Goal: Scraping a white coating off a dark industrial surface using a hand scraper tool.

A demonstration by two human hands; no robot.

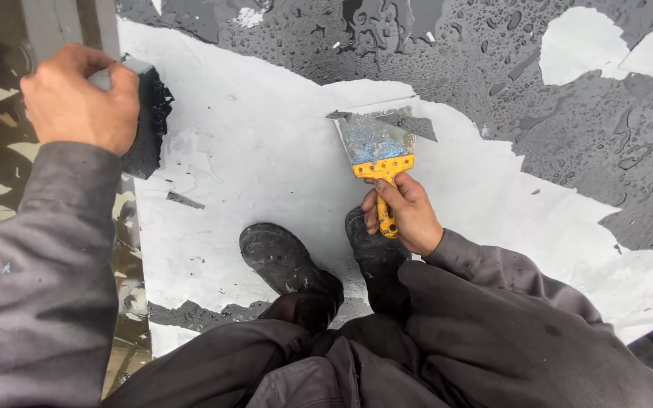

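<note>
My right hand (pixel 406 211) grips the yellow handle of a wide metal scraper (pixel 376 143). Its blade points away from me and lies against the edge of a dark grey wet coating (pixel 447 60), with a lifted grey flake (pixel 410 121) at the blade tip. Around the blade the surface is scraped bare and white (pixel 266 136). My left hand (pixel 77 102) is closed on the raised edge at the upper left, beside a peeled dark strip of coating (pixel 149 125).
My two dark boots (pixel 289 264) stand on the white patch just below the scraper. Wet dark coating with water drops covers the top and right. A grey ledge and a reflective strip (pixel 126 302) run down the left side. Small loose flakes (pixel 184 200) lie on the white area.
</note>
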